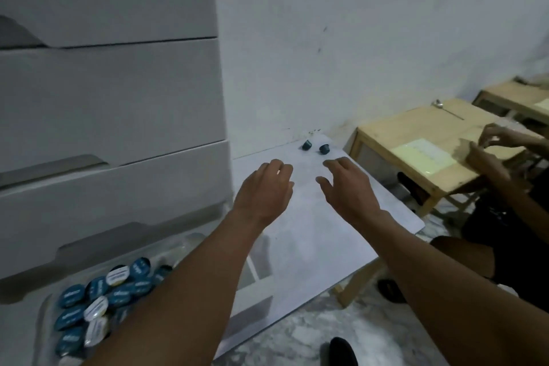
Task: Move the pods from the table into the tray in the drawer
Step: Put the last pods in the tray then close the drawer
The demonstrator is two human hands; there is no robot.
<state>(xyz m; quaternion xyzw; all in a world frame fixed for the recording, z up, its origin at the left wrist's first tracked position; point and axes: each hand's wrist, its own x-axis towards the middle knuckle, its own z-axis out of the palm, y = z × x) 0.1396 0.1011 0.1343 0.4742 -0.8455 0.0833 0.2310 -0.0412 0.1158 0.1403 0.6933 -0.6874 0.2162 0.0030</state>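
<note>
Two dark blue pods lie at the far end of the white table [312, 235], the left pod [306, 145] and the right pod [324, 148] close together near the wall. My left hand [264, 187] hovers over the table a little short of them, fingers curled downward and holding nothing. My right hand [346, 184] is beside it with fingers spread, its fingertips just short of the right pod. At the lower left the clear tray [44, 315] in the open drawer holds several blue and white pods [98, 300], partly hidden by my left forearm.
A white drawer cabinet [110, 92] rises on the left, right beside the table. To the right stand wooden tables [421, 140], and another person's hands [490, 148] work there. A dark shoe [341, 350] rests on the marbled floor.
</note>
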